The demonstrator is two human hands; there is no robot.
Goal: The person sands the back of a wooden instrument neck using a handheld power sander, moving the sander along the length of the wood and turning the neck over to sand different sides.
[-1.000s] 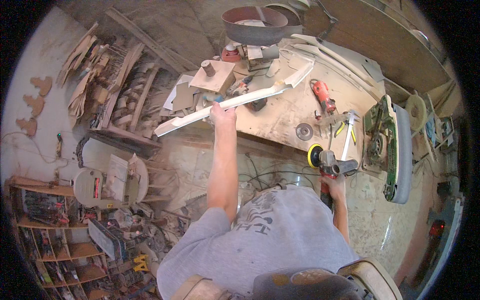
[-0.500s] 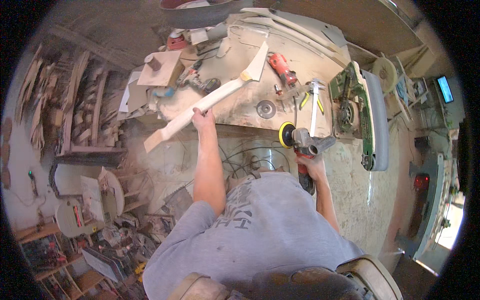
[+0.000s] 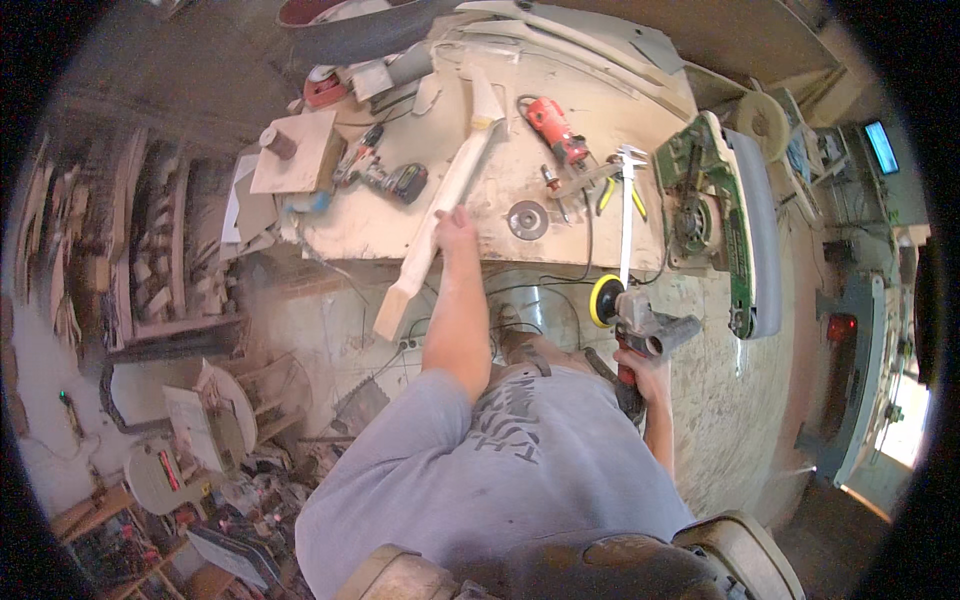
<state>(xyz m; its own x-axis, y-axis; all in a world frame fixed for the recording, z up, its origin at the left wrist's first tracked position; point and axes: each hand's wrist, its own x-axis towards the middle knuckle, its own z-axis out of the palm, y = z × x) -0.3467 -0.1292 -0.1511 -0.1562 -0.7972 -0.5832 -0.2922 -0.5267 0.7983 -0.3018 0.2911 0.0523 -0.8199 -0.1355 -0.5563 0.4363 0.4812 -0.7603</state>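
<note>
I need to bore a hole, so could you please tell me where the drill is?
In the head view, the drill lies on the bench, left of centre, between the block and the wood piece.

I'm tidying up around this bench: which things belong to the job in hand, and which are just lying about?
In hand:
long wooden piece, left hand
power tool with yellow disc, right hand

Apparently lying about:
cordless drill
red power tool
caliper
loose grey disc
</note>
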